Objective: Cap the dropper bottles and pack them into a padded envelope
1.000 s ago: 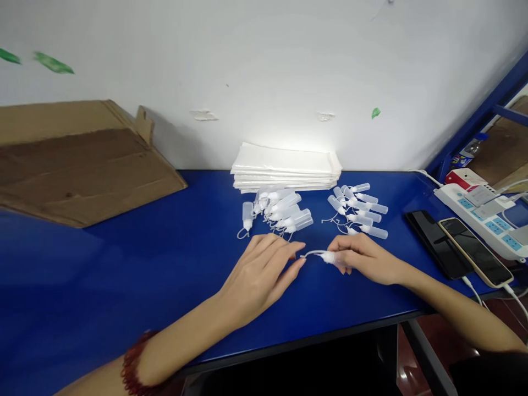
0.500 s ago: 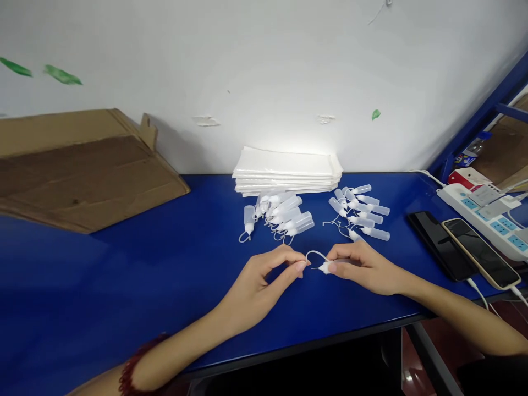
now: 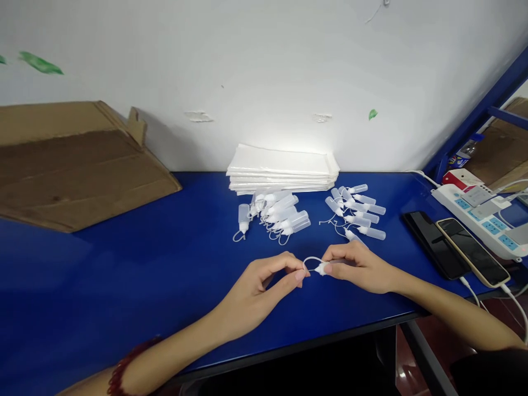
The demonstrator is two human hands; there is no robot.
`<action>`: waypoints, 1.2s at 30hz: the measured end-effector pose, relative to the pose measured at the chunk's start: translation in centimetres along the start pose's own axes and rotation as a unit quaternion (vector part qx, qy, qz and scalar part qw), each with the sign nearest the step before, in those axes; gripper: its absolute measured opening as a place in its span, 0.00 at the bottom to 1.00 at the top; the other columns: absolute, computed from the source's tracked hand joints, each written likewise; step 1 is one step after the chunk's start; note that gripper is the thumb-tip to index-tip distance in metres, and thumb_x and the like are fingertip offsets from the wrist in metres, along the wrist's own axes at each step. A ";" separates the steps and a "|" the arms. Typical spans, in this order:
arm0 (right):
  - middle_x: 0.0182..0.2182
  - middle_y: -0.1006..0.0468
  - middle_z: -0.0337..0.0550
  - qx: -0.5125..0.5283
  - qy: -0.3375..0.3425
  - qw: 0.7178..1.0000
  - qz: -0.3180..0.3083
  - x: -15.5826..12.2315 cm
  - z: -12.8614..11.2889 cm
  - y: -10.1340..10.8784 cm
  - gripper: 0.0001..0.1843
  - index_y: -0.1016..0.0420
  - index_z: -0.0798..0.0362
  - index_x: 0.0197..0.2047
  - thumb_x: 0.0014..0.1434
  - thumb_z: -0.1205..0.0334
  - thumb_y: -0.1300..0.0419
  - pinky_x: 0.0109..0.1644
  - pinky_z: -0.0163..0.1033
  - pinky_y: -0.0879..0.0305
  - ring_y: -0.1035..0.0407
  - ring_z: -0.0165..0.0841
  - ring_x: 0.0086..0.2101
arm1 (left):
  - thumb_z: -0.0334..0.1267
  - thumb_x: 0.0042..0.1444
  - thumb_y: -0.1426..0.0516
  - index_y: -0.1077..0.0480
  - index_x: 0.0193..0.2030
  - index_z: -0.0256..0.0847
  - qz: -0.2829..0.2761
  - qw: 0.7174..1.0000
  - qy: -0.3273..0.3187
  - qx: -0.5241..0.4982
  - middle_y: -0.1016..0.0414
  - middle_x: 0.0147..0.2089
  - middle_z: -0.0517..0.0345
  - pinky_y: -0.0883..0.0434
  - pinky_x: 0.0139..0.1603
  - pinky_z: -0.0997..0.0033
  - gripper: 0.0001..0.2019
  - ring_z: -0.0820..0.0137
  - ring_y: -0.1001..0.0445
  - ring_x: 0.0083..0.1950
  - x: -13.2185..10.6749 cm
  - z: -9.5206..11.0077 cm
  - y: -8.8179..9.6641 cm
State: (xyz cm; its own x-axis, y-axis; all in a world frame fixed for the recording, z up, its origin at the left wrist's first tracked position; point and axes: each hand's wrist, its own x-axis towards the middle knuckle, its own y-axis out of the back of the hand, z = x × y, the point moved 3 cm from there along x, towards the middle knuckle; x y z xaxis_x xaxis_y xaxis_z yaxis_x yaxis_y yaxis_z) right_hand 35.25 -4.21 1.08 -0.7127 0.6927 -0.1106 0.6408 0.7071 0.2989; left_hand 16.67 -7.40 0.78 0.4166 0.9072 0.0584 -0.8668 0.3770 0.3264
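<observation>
Between my hands, low over the table, is a small needle-tip squeeze bottle (image 3: 320, 268) with a white cap and a thin tether. My right hand (image 3: 357, 267) pinches it near the cap and hides most of its body. The needle points left. My left hand (image 3: 272, 286) pinches the free end of the tether (image 3: 313, 258), which arches over the needle; the needle's tip meets the left fingertips. Behind lie two groups of similar bottles, a left pile (image 3: 282, 212) and a right, more spread group (image 3: 358, 212).
A stack of white flat packets (image 3: 282, 168) lies against the wall. Cardboard (image 3: 82, 165) leans at the left. On the right are a black phone (image 3: 435, 245), a second phone (image 3: 474, 252) on a cable and a power strip (image 3: 478, 217). The blue table's (image 3: 144, 286) front edge is near my forearms.
My right hand has brought the bottle slightly left, so the needle now reaches my left fingertips and the tether end. The whole view has shifted a little.
</observation>
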 end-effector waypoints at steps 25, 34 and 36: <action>0.19 0.42 0.29 -0.002 0.005 1.000 -0.026 -0.1 -0.1 -0.2 0.16 0.31 0.55 0.31 0.62 0.50 0.44 0.24 0.32 0.55 0.51 0.23 0.21 | 0.41 0.64 0.48 0.28 0.32 0.39 -0.011 1.000 -0.020 0.004 0.28 0.30 0.61 0.36 0.34 0.74 0.13 0.74 0.32 0.31 -0.3 -0.1 -0.3; 0.19 0.42 0.29 -0.003 0.005 1.000 -0.022 -0.1 0.1 -0.3 0.16 0.31 0.56 0.31 0.62 0.51 0.44 0.24 0.32 0.55 0.51 0.23 0.21 | 0.41 0.64 0.48 0.27 0.33 0.40 -0.017 1.000 -0.019 -0.007 0.29 0.30 0.60 0.36 0.35 0.72 0.13 0.73 0.32 0.32 -0.4 -0.4 -0.3; 0.19 0.41 0.30 -0.001 0.012 1.000 -0.022 -0.2 0.0 -0.3 0.16 0.31 0.56 0.31 0.62 0.52 0.44 0.24 0.32 0.54 0.51 0.23 0.21 | 0.41 0.64 0.48 0.27 0.34 0.40 -0.018 1.000 -0.018 -0.010 0.28 0.30 0.60 0.36 0.36 0.72 0.13 0.73 0.32 0.32 -0.5 -0.5 -0.2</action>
State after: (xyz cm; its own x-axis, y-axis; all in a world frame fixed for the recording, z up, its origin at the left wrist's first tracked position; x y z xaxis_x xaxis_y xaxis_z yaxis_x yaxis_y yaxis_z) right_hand 35.16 -4.54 0.99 -0.7467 0.6576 -0.1001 0.6084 0.7360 0.2970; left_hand 16.54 -7.82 0.22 0.4575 0.8856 0.0804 -0.8560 0.4141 0.3095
